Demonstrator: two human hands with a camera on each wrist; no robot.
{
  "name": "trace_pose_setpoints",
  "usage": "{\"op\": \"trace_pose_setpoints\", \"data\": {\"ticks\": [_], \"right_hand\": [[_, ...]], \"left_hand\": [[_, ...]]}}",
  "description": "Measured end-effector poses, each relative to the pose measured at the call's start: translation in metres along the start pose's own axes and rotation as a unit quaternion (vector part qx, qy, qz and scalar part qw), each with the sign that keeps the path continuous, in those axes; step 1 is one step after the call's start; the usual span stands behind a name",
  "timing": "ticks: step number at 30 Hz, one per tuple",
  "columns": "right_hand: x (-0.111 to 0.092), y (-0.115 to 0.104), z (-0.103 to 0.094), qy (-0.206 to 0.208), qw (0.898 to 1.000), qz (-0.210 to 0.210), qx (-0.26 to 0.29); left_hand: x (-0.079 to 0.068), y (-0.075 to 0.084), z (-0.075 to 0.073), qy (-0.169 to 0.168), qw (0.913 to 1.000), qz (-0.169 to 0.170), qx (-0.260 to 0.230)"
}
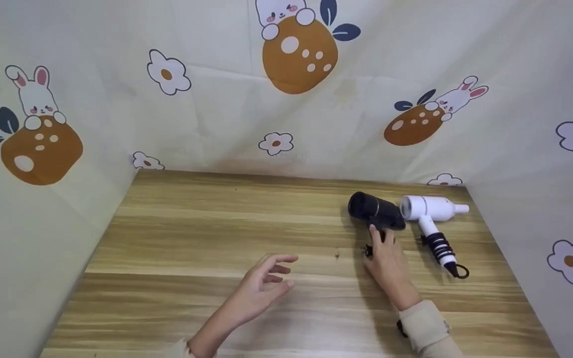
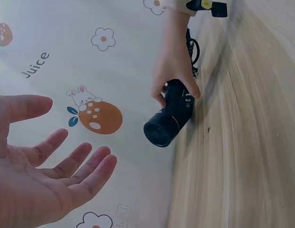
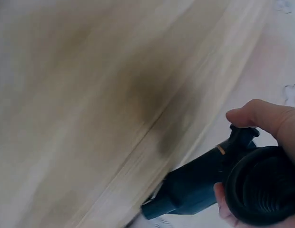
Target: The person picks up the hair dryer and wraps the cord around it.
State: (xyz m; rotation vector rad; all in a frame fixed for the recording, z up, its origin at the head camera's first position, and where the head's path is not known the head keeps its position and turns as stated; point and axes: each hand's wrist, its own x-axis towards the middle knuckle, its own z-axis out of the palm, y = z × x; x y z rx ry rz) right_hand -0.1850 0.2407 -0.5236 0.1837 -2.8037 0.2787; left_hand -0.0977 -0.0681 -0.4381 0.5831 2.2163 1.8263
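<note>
My right hand (image 1: 390, 261) grips a black hair dryer (image 1: 364, 207) by its handle, on the right half of the table. In the right wrist view, the thumb and curled fingers of that hand (image 3: 273, 118) hold the dryer (image 3: 195, 183), and its narrow nozzle points to the lower left. The left wrist view shows the dryer's round grilled end (image 2: 159, 134) tipped toward the camera. My left hand (image 1: 256, 287) is raised over the table's middle, fingers relaxed and apart, palm (image 2: 38, 190) holding nothing. Just right of the black dryer lies a white hair dryer (image 1: 430, 208).
The white dryer's black cord (image 1: 439, 246) is wound round its handle, ending in a small hanging loop (image 1: 461, 271). A wood-grain table (image 1: 207, 223) stretches below the hands. Pale printed cloth (image 1: 217, 114) with rabbits, oranges and flowers encloses the back and sides.
</note>
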Motion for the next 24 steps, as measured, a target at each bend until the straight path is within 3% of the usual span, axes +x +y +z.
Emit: {"op": "trace_pose_setpoints", "data": {"ticks": [5, 8, 10, 16, 24], "right_hand": [[0.014, 0.015, 0.019, 0.045, 0.997, -0.042, 0.050], [0.019, 0.023, 0.026, 0.036, 0.994, -0.057, 0.090], [0.022, 0.025, 0.025, 0.007, 0.991, -0.052, 0.125], [0.032, 0.021, 0.009, -0.144, 0.973, 0.020, 0.180], [0.041, 0.022, -0.002, -0.201, 0.963, 0.056, 0.172]], "left_hand": [[0.001, -0.002, 0.001, -0.018, 0.9998, -0.002, -0.003], [0.001, -0.002, 0.001, -0.023, 0.9997, -0.004, -0.004], [0.001, -0.001, 0.000, -0.024, 0.9997, -0.001, -0.004], [0.002, 0.000, -0.001, -0.027, 0.9996, 0.008, 0.000], [0.006, -0.003, -0.008, -0.036, 0.9991, 0.011, 0.020]]}}
